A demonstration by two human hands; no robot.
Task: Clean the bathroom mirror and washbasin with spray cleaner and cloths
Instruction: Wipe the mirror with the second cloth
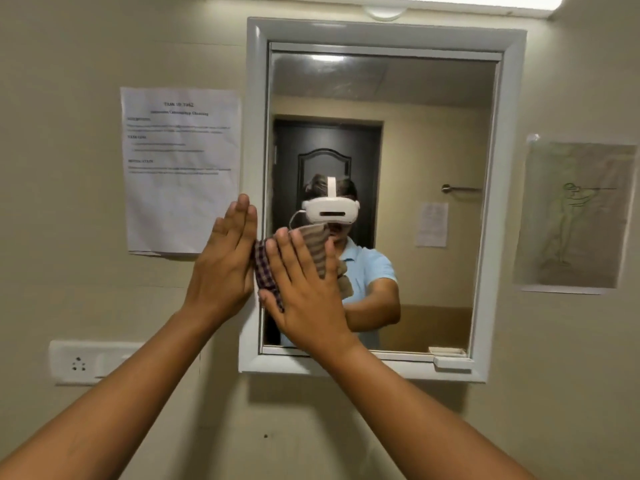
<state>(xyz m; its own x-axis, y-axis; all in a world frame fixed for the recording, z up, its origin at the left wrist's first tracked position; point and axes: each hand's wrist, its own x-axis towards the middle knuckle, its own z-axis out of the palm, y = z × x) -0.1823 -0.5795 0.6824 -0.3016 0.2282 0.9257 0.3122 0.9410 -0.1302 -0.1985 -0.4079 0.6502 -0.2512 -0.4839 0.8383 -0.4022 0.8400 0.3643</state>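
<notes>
The right hand (pixel 304 289) lies flat with straight, spread fingers, pressing a checked cloth (pixel 265 271) against the lower left part of the mirror (pixel 415 150); the cloth shows past the fingertips and to the left of the palm. Just left of it, the left hand (pixel 225 261) is open, fingers straight and together, resting on the white frame (pixel 254 133), its edge touching the cloth.

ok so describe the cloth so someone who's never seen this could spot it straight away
Start at the white-framed mirror on the beige wall and go to its lower left corner. There the right hand presses a cloth flat against the glass, beside the left hand on the frame. It is the only checked fabric, dark purple and white.
</notes>
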